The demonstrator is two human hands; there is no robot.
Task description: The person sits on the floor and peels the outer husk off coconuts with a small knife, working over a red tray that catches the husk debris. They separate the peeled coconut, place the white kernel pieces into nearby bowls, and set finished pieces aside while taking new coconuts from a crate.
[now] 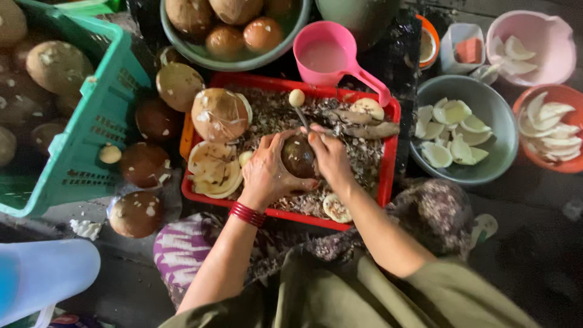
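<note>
The left hand [267, 173] is wrapped closed around a dark brown coconut piece [298, 157], cupping it from the left side and below. The right hand [331, 155] is closed on the handle of a thin metal tool [302, 116] and also presses against the piece's right side; the tool's working end is hidden by the fingers. The piece is held just above the middle of the red tray [388, 176].

The red tray holds a bed of brown shavings, a peeled coconut at its left end, pale shell halves stacked at its near left corner, one small pale ball at its far edge and two dark strips toward its right end.

Beyond the tray's far edge a pink scoop [325, 51] holds pale cloudy liquid. A green bowl [237, 61] beside it holds brown coconuts; its far part is cut off by the frame. To the right, a grey bowl [492, 103] holds white coconut pieces, as do an orange bowl [568, 165] and a pink bowl [549, 30], both partly cut off. A green basket [91, 121] on the left holds more coconuts, its far and left parts out of frame. Loose coconuts lie between basket and tray.
</note>
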